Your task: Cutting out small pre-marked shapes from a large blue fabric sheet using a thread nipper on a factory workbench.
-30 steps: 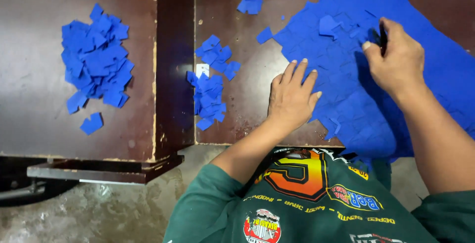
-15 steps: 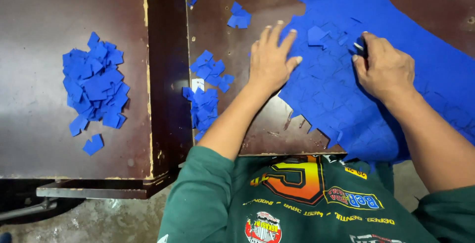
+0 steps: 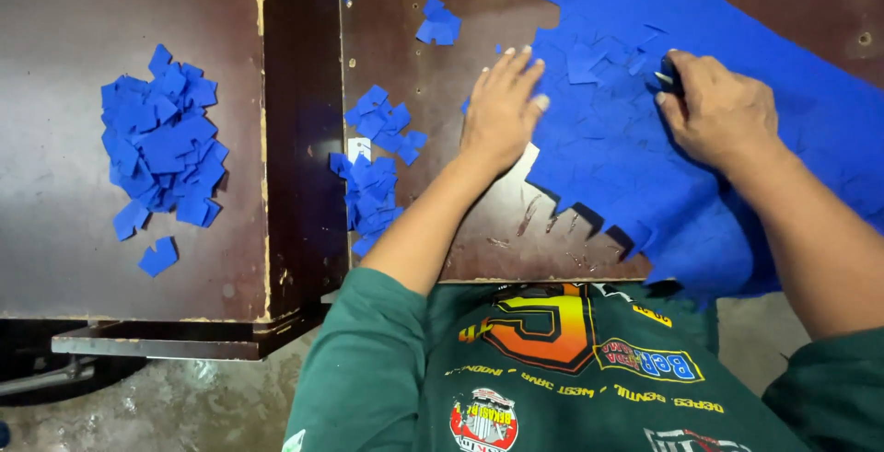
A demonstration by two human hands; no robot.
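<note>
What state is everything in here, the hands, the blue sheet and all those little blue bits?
Left hand: flat, fingers spread, pressing the sheet's edge.
Right hand: closed around a small dark tool on the sheet.
Blue sheet: spread out, edge jagged with cut-outs, draped over the table's near edge.
Blue pieces: cut loose, heaped on the left table.

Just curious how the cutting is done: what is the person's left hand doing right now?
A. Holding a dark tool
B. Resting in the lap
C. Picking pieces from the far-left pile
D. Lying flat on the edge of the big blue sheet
D: the left hand lies flat, fingers spread, on the blue sheet's edge.
</note>
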